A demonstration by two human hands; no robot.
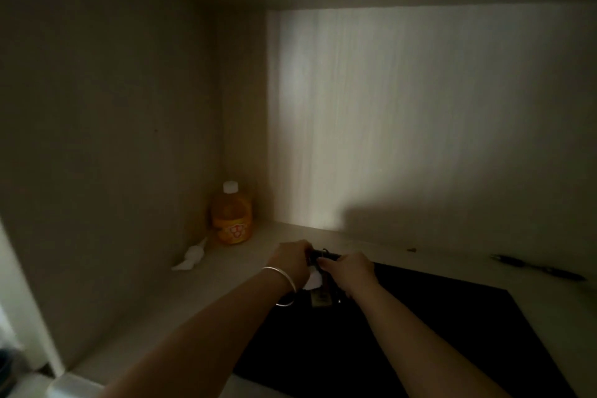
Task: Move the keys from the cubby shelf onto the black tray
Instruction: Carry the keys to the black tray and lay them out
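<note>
Inside a dim cubby shelf (226,265) with pale wood-grain walls, a patch of light falls across the back panel. A black tray (420,333) covers the right part of the shelf floor, reaching toward the near edge. Two bare forearms stretch in from below, meeting at the tray's far left corner. The left hand (290,260), a silver bangle (284,281) at its wrist, and the right hand (349,271) close together on a bunch of keys (319,281), fingers of both hands curled around it; dark metal shows between the hands and a pale tag hangs below, over the tray's edge. Whether the keys touch the tray cannot be told in the gloom. In the back left corner stands an orange bottle (232,220) with a white cap, a crumpled white tissue (190,258) lying just in front of it. A dark pen (538,268) lies on the shelf beyond the tray's right end.
</note>
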